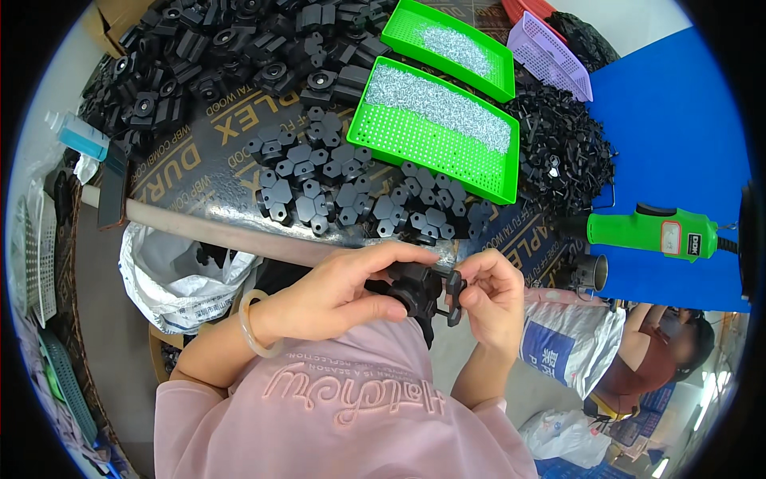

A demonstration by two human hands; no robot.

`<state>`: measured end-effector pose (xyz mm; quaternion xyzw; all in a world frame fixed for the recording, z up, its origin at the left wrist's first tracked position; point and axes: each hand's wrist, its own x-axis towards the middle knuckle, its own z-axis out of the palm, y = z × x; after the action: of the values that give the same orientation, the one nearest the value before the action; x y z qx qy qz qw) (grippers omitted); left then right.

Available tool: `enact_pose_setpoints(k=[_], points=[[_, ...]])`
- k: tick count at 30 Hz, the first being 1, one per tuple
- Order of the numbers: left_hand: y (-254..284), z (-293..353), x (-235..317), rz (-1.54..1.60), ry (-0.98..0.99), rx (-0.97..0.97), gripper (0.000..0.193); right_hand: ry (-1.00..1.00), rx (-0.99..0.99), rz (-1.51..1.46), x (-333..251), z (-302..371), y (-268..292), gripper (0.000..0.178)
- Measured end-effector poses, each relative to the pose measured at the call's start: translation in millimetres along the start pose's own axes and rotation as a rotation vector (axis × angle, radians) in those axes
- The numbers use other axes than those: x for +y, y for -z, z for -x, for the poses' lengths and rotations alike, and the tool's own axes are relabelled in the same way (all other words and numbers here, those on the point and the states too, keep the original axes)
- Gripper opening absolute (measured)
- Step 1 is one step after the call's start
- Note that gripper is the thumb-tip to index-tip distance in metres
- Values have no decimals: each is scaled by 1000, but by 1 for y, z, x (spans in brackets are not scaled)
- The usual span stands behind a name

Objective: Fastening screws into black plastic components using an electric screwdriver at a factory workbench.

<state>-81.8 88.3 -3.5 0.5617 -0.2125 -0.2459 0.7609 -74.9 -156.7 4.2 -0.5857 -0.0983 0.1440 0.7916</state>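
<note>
In front of my chest, my left hand (331, 291) is closed around a chunky black plastic part (416, 287), its thumb along the near side and its fingers over the top. A smaller, flat black plastic piece (454, 297) is pinched between the thumb and fingers of my right hand (493, 299). It stands upright against or very close to the right end of the chunky part; I cannot tell whether the two are joined. Just beyond my hands, several black parts with hexagonal tops (351, 199) sit grouped at the table's near edge.
Two green perforated trays (487, 177) of small silvery screws stand beyond. Black block-shaped parts (191, 48) pile up far left, small black pieces (558, 144) at right. A green electric screwdriver (654, 232) hangs at right. A white sack (159, 279) stands below the table; another person (658, 355) sits right.
</note>
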Motion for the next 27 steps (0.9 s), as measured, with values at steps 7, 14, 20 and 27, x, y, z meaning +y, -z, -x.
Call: enact_pose_setpoints(k=[7,14,20,27], points=[[1,2,1,97,115,5,62,-53,27,15,-4,4,-5,36],[1,3,5,98,150,-12,62,-97,68,36,-5,3,-11,41],[-2,2,-1,32,20,42,60,-51,73,-3,1,-1,-17,36],[0,4,2,-24,44,45,68,133,113,314,12,1,-16,31]])
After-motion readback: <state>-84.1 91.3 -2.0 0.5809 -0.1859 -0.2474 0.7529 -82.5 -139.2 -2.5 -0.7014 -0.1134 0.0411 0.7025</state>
